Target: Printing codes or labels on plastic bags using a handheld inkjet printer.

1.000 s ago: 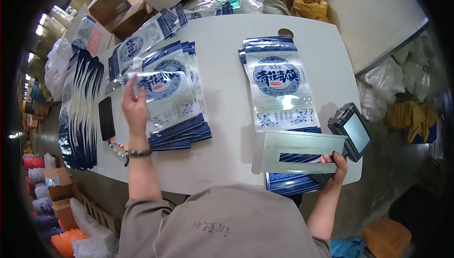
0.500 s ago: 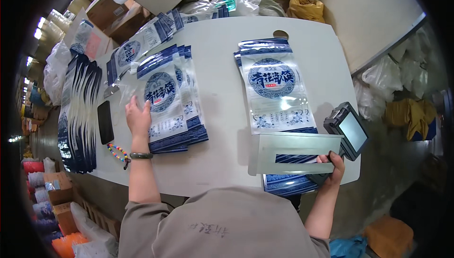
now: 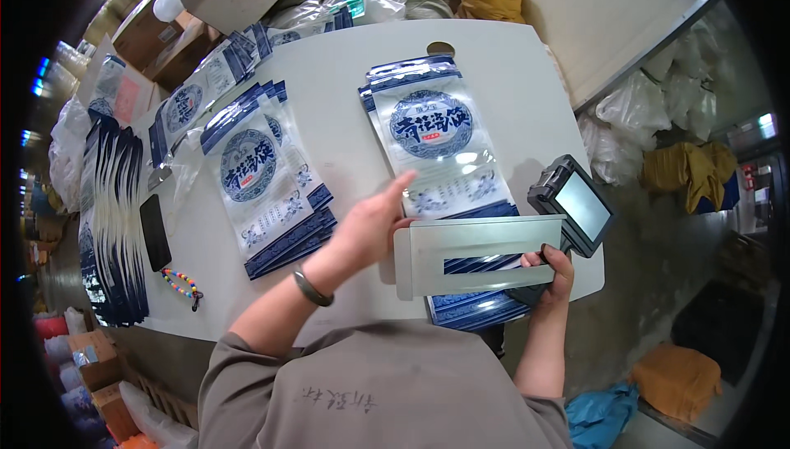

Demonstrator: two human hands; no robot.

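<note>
My right hand (image 3: 553, 274) grips the handle of a dark handheld printer (image 3: 573, 206) with a lit screen. A flat metal plate (image 3: 420, 255) with a long slot sits beside it, across the lower part of the right stack of blue-and-white plastic pouches (image 3: 432, 124). My left hand (image 3: 366, 231) is at the left edge of that stack, index finger stretched out and the other fingers partly hidden; nothing shows in it. Fingertips of this hand are close to the plate's upper left corner; whether they touch, I cannot tell. A second, fanned pile of pouches (image 3: 251, 169) lies to the left.
At the table's left edge stands a long row of pouches (image 3: 111, 218), next to a black phone (image 3: 154, 232) with a beaded strap (image 3: 177, 283). More pouches (image 3: 185, 103) lie at the back left. Cardboard boxes (image 3: 152, 29) rise behind them. A round hole (image 3: 440, 49) pierces the white tabletop (image 3: 329, 70).
My left hand has left the left pouch pile and moved right to the right stack. The right hand still holds the printer. The whole view has shifted slightly.
</note>
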